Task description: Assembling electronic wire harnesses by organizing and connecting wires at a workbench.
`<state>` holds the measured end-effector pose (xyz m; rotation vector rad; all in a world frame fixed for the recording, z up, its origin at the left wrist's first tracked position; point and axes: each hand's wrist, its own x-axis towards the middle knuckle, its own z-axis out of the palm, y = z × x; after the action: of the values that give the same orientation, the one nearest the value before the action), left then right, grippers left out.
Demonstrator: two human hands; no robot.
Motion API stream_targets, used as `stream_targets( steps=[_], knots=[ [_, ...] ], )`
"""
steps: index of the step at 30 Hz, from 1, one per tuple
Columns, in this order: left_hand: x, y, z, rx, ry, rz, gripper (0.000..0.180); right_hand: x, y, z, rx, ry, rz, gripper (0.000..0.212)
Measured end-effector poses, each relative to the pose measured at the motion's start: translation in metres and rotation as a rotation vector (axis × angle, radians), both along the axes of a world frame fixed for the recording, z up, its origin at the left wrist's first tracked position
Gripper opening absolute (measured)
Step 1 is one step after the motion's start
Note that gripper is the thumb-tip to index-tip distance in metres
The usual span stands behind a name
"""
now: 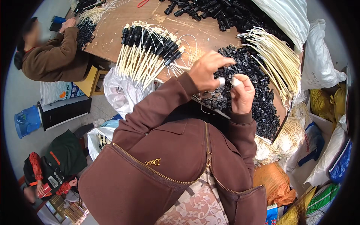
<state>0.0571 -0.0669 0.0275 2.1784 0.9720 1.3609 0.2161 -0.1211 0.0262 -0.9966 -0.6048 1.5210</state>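
My left hand (208, 71) is over the near edge of a pile of small black plastic pieces (264, 105), its thumb and forefinger spread apart. A cream tube (180, 67) runs up to the back of this hand; whether the palm touches it is hidden. Close by on the right, my right hand (243, 93) is curled, thumb and fingertips pressed together over the same pile. What it pinches, if anything, is too small to make out. White wrapping covers both thumb tips. To the left lies a bundle of cream tubes with black connectors (150, 47) and thin white cords.
Loose cream tubes (277, 60) lie right of the pile on the brown table (108, 41). Black connectors (221, 13) are heaped at the back beside a white sack (285, 18). A co-worker (56, 56) sits far left; another person (48, 176) is lower left. Sacks (275, 183) crowd the right.
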Motion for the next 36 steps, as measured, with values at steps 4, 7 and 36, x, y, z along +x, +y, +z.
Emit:
stream_targets(
  steps=[4,7,36],
  knots=[
    [-0.006,-0.008,-0.013,-0.189,0.174,-0.154,0.039,0.016,0.004,-0.003,-0.038,0.321,0.114,0.015],
    [-0.011,-0.008,-0.021,-0.272,0.244,-0.205,0.04,0.016,0.002,-0.004,0.037,0.16,0.131,0.018],
    [-0.191,-0.075,0.058,0.084,0.506,0.71,0.02,-0.091,-0.022,0.073,0.663,-1.308,-0.165,0.022]
  ],
)
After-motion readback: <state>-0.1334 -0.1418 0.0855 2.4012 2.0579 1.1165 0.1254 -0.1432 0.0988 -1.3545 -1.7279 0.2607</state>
